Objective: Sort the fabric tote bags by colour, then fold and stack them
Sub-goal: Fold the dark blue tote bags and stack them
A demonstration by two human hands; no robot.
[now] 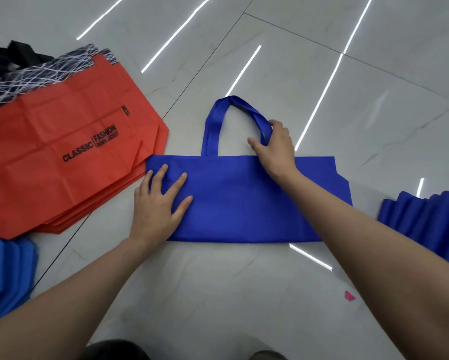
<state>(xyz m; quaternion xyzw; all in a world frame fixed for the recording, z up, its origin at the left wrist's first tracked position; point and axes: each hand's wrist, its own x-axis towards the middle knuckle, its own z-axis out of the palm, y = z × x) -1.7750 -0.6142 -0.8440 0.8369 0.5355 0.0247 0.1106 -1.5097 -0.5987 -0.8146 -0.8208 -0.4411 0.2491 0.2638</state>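
The royal-blue tote bag (244, 203) lies flat on the floor in the middle of the scene, its handle (213, 120) looping up toward twelve o'clock. The left hand (158, 203) rests on the bag's nine o'clock end, fingers straight and spread, pressing the cloth down. The right hand (275, 146) has its fingers curled round the handle's right leg.

I'd judge this bag's folding barely begun: the handle needs tucking in before the body is doubled over. Sorting looks well advanced, with orange bags (62, 165) piled at ten o'clock, lighter blue ones (5, 268) at eight and matching royal-blue ones (420, 222) at three.

The floor (218, 294) is glossy pale tile, streaked with reflected strip lights. A pink scrap (350, 296) lies at five o'clock.
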